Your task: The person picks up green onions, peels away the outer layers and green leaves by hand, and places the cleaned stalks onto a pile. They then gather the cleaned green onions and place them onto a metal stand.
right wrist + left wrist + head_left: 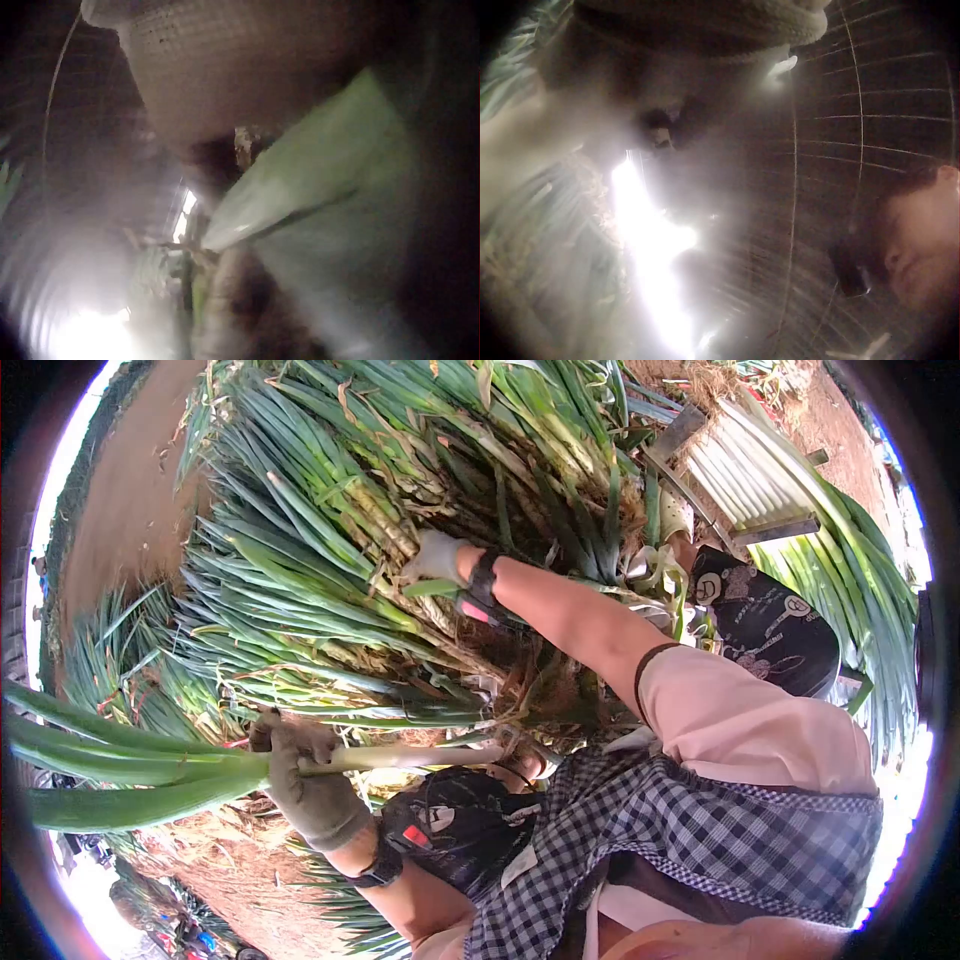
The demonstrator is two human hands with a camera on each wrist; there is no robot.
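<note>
My gloved left hand (312, 790) grips a large leek (380, 758) just where its white shank meets the green. Its broad leaves (140, 765) spread out to the left, while the pale shank points right. In the left wrist view the leek's pale shank (525, 150) passes blurred below the glove. My gloved right hand (436, 556) is down against the heap of leeks (330, 575). A loose green leek leaf (430, 588) sticks out from under it; in the right wrist view that leaf (315, 157) lies within the hand's grasp. My right fingertips are hidden in the head view.
Trimmed leeks with white shanks (735, 475) lie in a metal frame (780, 530) at the upper right. Dry litter covers the brown ground (240, 875) at lower left. My knee in dark patterned cloth (770, 625) stands beside the frame.
</note>
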